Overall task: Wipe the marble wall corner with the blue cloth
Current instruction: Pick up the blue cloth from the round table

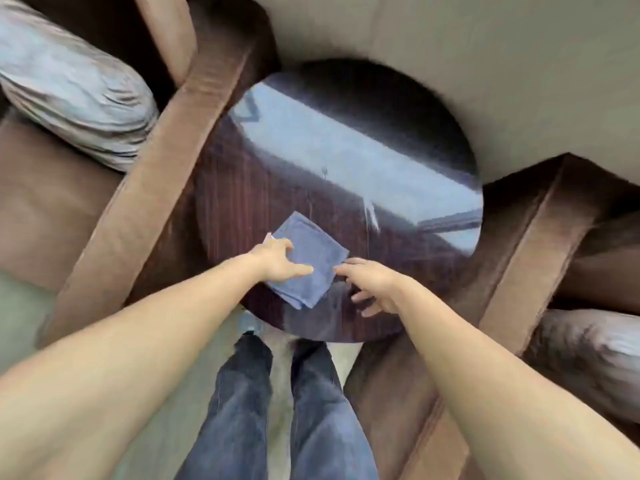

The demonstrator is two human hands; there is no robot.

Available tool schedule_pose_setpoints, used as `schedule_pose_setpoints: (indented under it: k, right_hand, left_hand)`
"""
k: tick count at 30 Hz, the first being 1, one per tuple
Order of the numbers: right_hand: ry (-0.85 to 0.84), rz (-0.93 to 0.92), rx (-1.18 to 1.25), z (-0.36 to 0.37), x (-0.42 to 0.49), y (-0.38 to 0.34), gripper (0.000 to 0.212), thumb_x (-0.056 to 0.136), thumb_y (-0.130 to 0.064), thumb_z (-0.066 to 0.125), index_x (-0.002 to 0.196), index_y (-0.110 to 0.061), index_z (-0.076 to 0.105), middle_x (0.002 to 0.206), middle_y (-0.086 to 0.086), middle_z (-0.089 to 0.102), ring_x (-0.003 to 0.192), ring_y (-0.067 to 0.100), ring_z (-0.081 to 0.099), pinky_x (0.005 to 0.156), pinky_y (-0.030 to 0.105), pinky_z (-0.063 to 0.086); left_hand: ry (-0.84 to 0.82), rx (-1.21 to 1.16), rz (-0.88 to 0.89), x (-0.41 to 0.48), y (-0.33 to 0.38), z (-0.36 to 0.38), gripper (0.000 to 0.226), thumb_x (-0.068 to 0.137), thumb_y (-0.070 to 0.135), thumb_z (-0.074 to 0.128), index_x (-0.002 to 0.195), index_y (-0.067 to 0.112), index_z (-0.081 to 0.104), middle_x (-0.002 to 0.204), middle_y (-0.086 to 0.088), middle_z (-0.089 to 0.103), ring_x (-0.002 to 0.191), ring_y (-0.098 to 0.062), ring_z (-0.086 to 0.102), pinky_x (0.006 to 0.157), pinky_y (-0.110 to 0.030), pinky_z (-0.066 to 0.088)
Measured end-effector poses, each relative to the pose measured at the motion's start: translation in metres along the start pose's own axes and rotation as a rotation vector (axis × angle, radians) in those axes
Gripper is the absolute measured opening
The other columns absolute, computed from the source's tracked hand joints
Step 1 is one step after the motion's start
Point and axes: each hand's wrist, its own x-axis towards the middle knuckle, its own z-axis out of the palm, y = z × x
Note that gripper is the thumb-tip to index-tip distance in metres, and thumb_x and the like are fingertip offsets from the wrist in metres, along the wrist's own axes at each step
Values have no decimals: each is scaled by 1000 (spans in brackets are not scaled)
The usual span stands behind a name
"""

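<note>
Left hand [277,263] rests on blue cloth [311,261] atop round table [346,161].

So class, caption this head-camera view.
Both hands, left hand and right hand, meet a folded blue cloth on a round table.

no readable text, labels or signs

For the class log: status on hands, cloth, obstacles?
Left hand flat on blue cloth, right hand open beside it. Cloth folded on round table. Nothing blocking.
</note>
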Motion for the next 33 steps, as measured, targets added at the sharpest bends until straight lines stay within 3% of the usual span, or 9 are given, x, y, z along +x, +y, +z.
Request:
schedule_pose_setpoints:
  k: [2,5,8,13,18,20,22,25,33]
  right_hand:
    - [71,-29,264,15,26,11,47,94,-39,56,138,-28,42,121,6,58,107,30,60,90,49,51]
    - [239,-104,510,38,54,35,36,93,-27,57,128,-23,48,95,5,66,79,23,64,80,41,56]
    - [317,-172,613,43,65,44,37,88,-24,65,123,-26,51,96,4,69,78,19,66,75,35,56]
    - [61,-156,622,81,54,33,16,92,-27,63,104,-17,64,101,3,71,95,22,68,92,40,54]
    - [199,-136,447,146,28,8,11,93,-24,59,89,-16,66,81,0,67,74,17,63,64,31,49]
    - [192,-139,496,172,19,2,15,91,-24,62,98,-13,69,94,4,73,88,22,68,78,38,55]
    - [136,-187,513,216,6,-10,27,92,-25,61,113,-9,67,113,10,73,106,29,68,100,46,51]
    - [26,-287,480,308,-15,-27,37,98,-27,52,128,-7,61,127,13,69,119,30,64,111,47,42]
    - [-196,-483,187,597,-66,-60,26,92,-2,57,116,-3,67,116,16,73,103,29,69,86,36,56]
  left_hand:
    - [179,-94,-62,21,-10,24,64,80,55,70,134,26,51,155,-11,37,140,-34,38,110,-41,32]
    - [578,-172,-112,36,-25,59,56,73,49,77,118,29,51,131,-12,41,120,-39,40,96,-46,36]
    - [785,-152,-52,42,-32,71,64,72,49,77,126,28,49,123,-11,47,114,-37,42,95,-43,37]
    - [501,-741,-85,31,-51,78,47,83,36,73,117,10,55,115,-12,68,107,-34,63,88,-39,48]
    - [167,-1495,-31,-1,-118,78,24,94,17,64,115,7,68,120,-16,71,115,-32,66,103,-47,50]
    - [109,-1666,-10,-18,-158,78,30,96,16,61,124,6,64,125,-15,70,116,-31,65,106,-46,48]
    - [103,-1769,20,-40,-210,74,34,97,17,58,129,6,62,124,-14,70,113,-29,67,102,-43,50]
    - [130,-1841,72,-83,-301,67,34,97,19,57,129,9,63,121,-11,72,110,-29,68,103,-44,50]
    - [546,-1889,-20,-238,-560,58,13,97,21,58,105,17,68,119,-9,72,114,-26,67,107,-46,47]
